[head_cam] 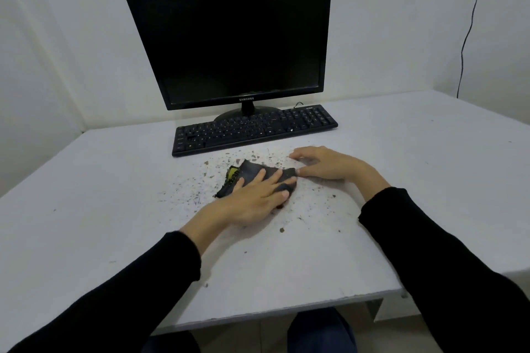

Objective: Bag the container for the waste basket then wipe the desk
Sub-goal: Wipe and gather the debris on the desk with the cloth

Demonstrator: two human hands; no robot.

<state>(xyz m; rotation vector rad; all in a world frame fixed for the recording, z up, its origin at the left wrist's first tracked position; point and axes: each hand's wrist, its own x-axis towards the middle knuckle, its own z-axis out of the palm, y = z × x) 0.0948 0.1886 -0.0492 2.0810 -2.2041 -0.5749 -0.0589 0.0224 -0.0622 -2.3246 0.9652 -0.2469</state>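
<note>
Cloth [259, 178] flat under splayed left hand [252, 203]; right hand [327, 163] maybe pinning corner.

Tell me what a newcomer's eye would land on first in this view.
First the dark crumbs and specks scattered over the middle of the white desk, just in front of the black keyboard. In their midst the left hand presses flat on a dark cloth with a yellow patch, while the right hand rests beside it at the cloth's right edge. Behind, a switched-off black monitor fills the white wall.

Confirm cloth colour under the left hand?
Dark grey cloth, with a yellow-green patch at its left corner; head view.
</note>
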